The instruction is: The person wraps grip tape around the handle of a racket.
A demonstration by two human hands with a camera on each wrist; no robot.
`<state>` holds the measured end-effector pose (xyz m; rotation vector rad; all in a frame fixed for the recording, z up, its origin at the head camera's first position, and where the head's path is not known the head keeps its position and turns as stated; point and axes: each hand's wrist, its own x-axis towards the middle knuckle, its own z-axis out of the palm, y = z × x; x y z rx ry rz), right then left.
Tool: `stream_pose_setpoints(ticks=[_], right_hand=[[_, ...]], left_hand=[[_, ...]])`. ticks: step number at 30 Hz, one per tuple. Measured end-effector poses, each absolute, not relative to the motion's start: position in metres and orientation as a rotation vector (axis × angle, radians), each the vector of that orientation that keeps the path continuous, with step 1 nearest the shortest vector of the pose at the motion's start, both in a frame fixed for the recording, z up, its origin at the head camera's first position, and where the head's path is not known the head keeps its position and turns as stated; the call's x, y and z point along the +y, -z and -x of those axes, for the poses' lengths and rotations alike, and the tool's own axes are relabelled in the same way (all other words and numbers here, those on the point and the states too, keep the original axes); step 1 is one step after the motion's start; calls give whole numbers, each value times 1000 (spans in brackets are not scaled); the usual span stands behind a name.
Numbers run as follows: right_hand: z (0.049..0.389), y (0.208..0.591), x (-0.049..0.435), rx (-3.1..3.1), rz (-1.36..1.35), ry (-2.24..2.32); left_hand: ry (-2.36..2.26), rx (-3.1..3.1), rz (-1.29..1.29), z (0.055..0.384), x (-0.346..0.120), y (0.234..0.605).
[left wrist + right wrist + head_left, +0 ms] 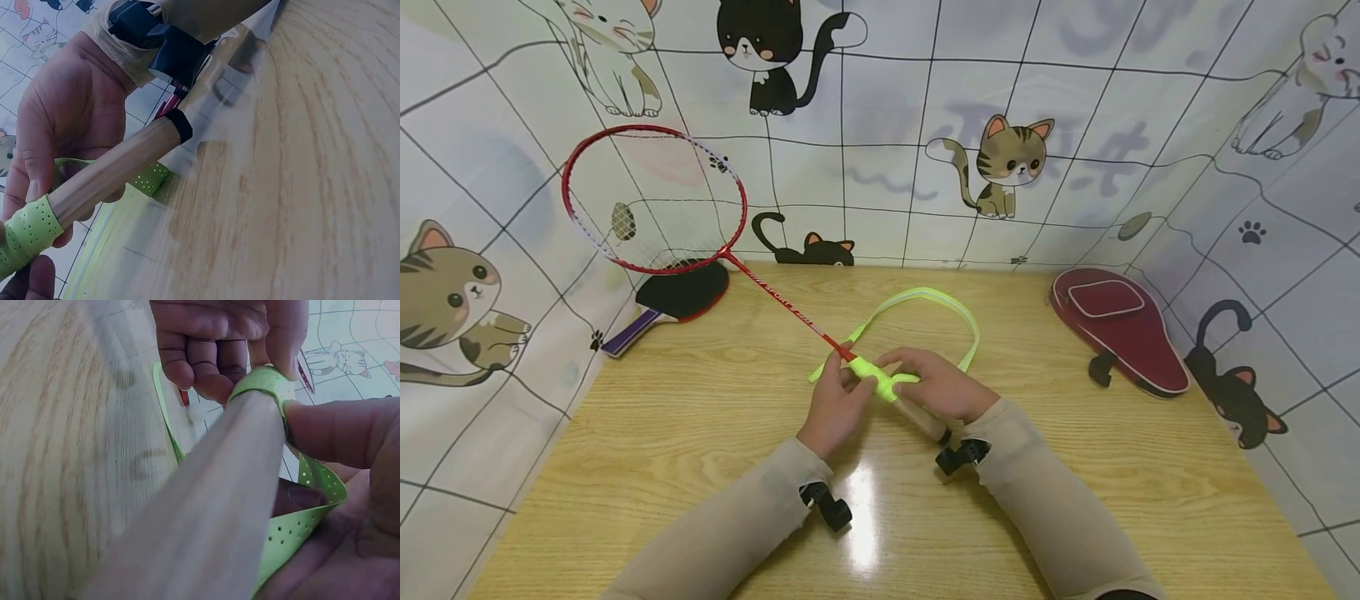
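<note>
A red and white badminton racket [775, 296] slants across the middle, its head raised at the far left. Yellow-green perforated grip tape [867, 372] is wound round the upper handle. Below it the wooden handle [119, 165] is bare down to a black end. My left hand [838, 408] holds the wrapped part between thumb and fingers. With my right hand [943, 385] I pinch the tape against the handle; in the right wrist view my thumb presses its edge [265, 384]. The tape's loose length loops over the table behind my hands.
A black-faced table tennis bat [681, 292] with a purple handle lies at the back left, partly behind the racket head. On the right rests a dark red bat case [1120, 325]. Cat-patterned walls [887, 150] enclose the wooden table [700, 442] at the back and sides.
</note>
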<state>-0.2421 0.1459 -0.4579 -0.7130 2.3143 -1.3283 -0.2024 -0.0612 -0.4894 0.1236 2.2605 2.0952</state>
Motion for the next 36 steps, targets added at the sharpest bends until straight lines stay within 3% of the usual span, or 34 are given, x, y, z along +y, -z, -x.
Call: stream_pose_setpoints(ticks=[25,36], right_hand=[[239,458,142,2247,605,1521],[237,457,135,2304,709,1490]], left_hand=[[-2227,2148,-121,205,-61,491],[-2207,2148,-98,201,-60,489]])
